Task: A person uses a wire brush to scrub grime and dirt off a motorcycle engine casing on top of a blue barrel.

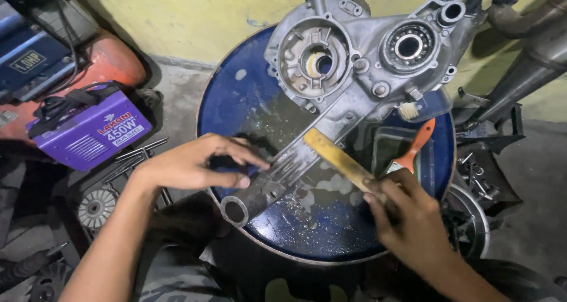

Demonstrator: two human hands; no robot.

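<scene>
Head cam, looking straight down: I've got a grey aluminium engine crankcase (348, 83) lying across the top of a blue steel drum (236, 95). Its wide end with the round bearing (409, 45) sits up around 1 o'clock on the drum, and the long narrow arm runs down to about 7 o'clock, ending in a ring-shaped mounting eye (235, 210) right at the drum's rim.

Left hand (192, 163) is resting on that narrow arm, fingers curled loosely over it with the fingertips and thumb pressing on the ribbed part, so it's more a steadying hold than a full wrap. Right hand (407, 213) is closed around the lower end of a flat yellowish wooden stick (336, 157), fingers wrapped tight. The stick's far end lies against the casing's arm near the middle of the drum; it might be a brush handle, but I can't tell what's at the tip.

Behind the stick at roughly 3 o'clock there's a dark rectangular tray (384, 145) with an orange-handled paintbrush (413, 148) leaning in it. The drum top looks wet and specked with grit.

Off on the floor at 9 o'clock sits a purple welding inverter box (88, 130), with a small finned round part (96, 208) just below it. Exhaust pipe (531, 65) over at 2 o'clock against the yellow wall.
</scene>
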